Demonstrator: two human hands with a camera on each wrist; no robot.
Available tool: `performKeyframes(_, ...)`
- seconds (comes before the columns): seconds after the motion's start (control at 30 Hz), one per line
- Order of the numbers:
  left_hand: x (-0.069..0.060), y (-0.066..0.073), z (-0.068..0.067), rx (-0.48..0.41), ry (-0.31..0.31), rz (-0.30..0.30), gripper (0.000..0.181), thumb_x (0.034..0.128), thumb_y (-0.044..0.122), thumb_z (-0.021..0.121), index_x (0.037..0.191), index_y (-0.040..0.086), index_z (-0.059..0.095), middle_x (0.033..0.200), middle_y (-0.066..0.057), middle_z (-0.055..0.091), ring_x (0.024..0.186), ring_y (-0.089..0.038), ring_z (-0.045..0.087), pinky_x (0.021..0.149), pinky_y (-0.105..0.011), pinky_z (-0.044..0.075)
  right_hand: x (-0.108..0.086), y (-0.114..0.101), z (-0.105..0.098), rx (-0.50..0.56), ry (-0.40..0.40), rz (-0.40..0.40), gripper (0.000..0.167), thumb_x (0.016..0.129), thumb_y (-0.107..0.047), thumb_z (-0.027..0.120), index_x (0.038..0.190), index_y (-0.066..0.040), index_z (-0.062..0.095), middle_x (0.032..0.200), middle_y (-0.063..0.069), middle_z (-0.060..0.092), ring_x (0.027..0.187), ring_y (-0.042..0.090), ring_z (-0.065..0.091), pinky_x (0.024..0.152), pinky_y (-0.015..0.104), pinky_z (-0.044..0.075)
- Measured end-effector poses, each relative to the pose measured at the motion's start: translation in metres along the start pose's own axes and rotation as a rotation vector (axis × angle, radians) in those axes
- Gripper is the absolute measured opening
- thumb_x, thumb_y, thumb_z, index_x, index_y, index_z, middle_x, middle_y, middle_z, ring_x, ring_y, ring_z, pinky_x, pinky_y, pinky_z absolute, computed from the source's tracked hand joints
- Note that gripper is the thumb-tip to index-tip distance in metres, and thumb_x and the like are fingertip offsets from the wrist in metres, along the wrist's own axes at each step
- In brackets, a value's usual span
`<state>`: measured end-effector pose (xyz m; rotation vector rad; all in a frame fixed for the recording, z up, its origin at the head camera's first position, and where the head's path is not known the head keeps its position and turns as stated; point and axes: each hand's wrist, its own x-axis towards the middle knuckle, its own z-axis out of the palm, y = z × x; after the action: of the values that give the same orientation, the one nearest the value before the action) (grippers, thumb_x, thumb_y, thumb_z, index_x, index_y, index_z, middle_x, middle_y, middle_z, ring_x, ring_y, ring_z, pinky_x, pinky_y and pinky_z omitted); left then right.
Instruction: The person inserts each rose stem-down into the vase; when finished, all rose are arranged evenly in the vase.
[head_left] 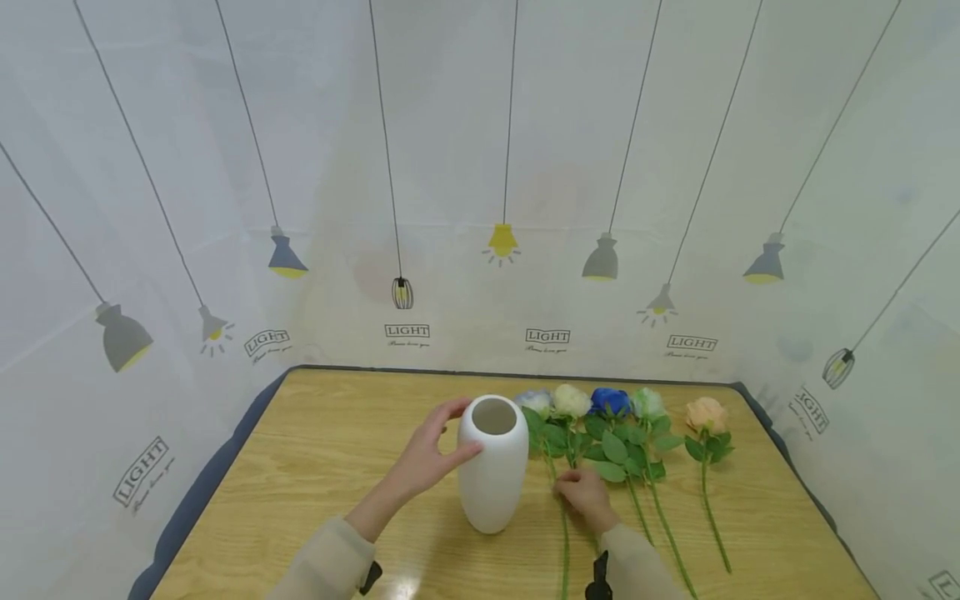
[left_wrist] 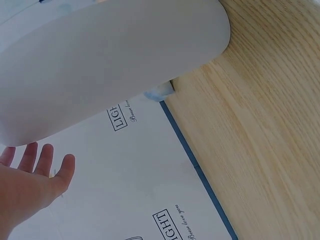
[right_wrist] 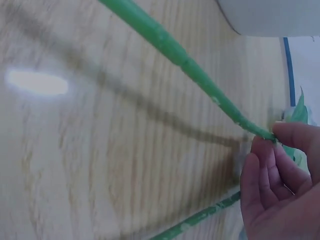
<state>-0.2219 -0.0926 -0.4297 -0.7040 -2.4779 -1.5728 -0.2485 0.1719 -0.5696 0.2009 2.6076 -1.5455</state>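
White vase [head_left: 492, 479] held by the left hand [head_left: 427, 454], green stem [head_left: 564, 533] pinched by the right hand [head_left: 587, 496].
The stem lies between the right thumb and fingers, just right of the vase upright on the worktop [head_left: 360, 433], and seems to run far to a pale blue-white flower [head_left: 534, 402]. It looks light and springy, best pinched below its leaves [head_left: 534, 427]. The smooth vase is probably slippery, perhaps breakable, so a spread hold around its upper body suits; there the left thumb rests on the near side, fingers by the rim.
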Motion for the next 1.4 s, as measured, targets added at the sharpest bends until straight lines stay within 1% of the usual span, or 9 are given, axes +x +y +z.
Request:
performKeyframes(0.13,0.001,-0.008,0.002,0.001,0.001,-0.003,0.058,0.0777,0.032,0.068,0.127,0.016,0.042,0.124,0.005,0.045,0.113,-0.014,0.040,0.091,-0.048,0.032,0.001,-0.002,-0.009,0.199,-0.111,0.074,0.015,0.083,-0.003,0.055,0.086,0.011,0.059,0.055,0.003,0.044,0.045,0.011,0.035,0.043,0.025,0.033)
performKeyframes(0.33,0.001,-0.007,0.000,-0.018,-0.003,0.010,0.058,0.0776,0.034,0.067,0.126,0.016,0.043,0.124,0.003,0.045,0.111,-0.017,0.043,0.089,-0.049,0.034,-0.002,-0.007,-0.027,0.330,-0.226,0.148,0.021,0.087,-0.006,0.053,0.096,0.013,0.056,0.058,0.002,0.045,0.045,0.009,0.033,0.044,0.023,0.027)
performKeyframes(0.47,0.002,-0.003,-0.001,-0.023,-0.009,-0.001,0.057,0.0779,0.027,0.068,0.126,0.013,0.042,0.124,-0.001,0.045,0.109,-0.021,0.045,0.087,-0.044,0.038,-0.006,-0.011,-0.035,0.370,-0.225,0.191,0.028,0.085,-0.011,0.057,0.105,0.009,0.054,0.071,0.004,0.054,0.054,0.010,0.044,0.049,0.023,0.036)
performKeyframes(0.53,0.001,0.005,-0.002,-0.037,-0.004,0.007,0.056,0.0778,0.020,0.069,0.125,0.007,0.043,0.123,-0.006,0.045,0.108,-0.025,0.046,0.084,-0.046,0.039,-0.008,-0.013,-0.039,0.362,-0.225,0.184,0.032,0.085,-0.014,0.059,0.106,0.009,0.052,0.075,0.005,0.055,0.059,0.011,0.048,0.053,0.025,0.041)
performKeyframes(0.7,-0.002,0.025,-0.007,-0.094,-0.013,0.002,0.055,0.0763,0.010,0.069,0.123,-0.002,0.042,0.122,-0.015,0.045,0.107,-0.032,0.046,0.084,-0.051,0.039,-0.012,-0.020,-0.050,0.336,-0.239,0.091,0.037,0.084,-0.015,0.060,0.108,0.011,0.051,0.083,0.011,0.057,0.066,0.018,0.054,0.064,0.035,0.049)
performKeyframes(0.9,-0.001,0.025,-0.008,-0.160,-0.034,-0.038,0.056,0.0750,0.007,0.070,0.123,-0.003,0.042,0.122,-0.015,0.045,0.107,-0.032,0.045,0.083,-0.048,0.041,-0.015,-0.032,-0.065,0.286,-0.232,-0.010,0.036,0.085,-0.016,0.058,0.109,0.010,0.050,0.090,0.017,0.057,0.075,0.027,0.057,0.072,0.043,0.048)
performKeyframes(1.03,-0.001,0.025,-0.008,-0.167,-0.037,-0.049,0.056,0.0744,0.008,0.071,0.121,-0.003,0.043,0.120,-0.015,0.045,0.107,-0.031,0.045,0.084,-0.047,0.041,-0.017,-0.044,-0.076,0.256,-0.205,-0.056,0.034,0.086,-0.013,0.056,0.110,0.011,0.049,0.089,0.016,0.059,0.078,0.031,0.057,0.070,0.041,0.049)
performKeyframes(1.2,-0.001,0.026,-0.009,-0.146,-0.033,-0.058,0.056,0.0740,0.009,0.071,0.121,-0.002,0.043,0.120,-0.014,0.046,0.107,-0.031,0.046,0.084,-0.046,0.041,-0.020,-0.061,-0.090,0.229,-0.188,-0.120,0.029,0.088,-0.010,0.053,0.109,0.009,0.049,0.087,0.012,0.061,0.075,0.025,0.058,0.067,0.035,0.050)
performKeyframes(1.4,-0.001,0.026,-0.009,-0.145,-0.023,-0.062,0.057,0.0737,0.009,0.072,0.121,-0.003,0.043,0.120,-0.014,0.047,0.107,-0.032,0.046,0.085,-0.047,0.040,-0.019,-0.075,-0.103,0.245,-0.158,-0.170,0.031,0.087,-0.011,0.056,0.109,0.010,0.049,0.093,0.016,0.060,0.076,0.025,0.060,0.066,0.033,0.051)
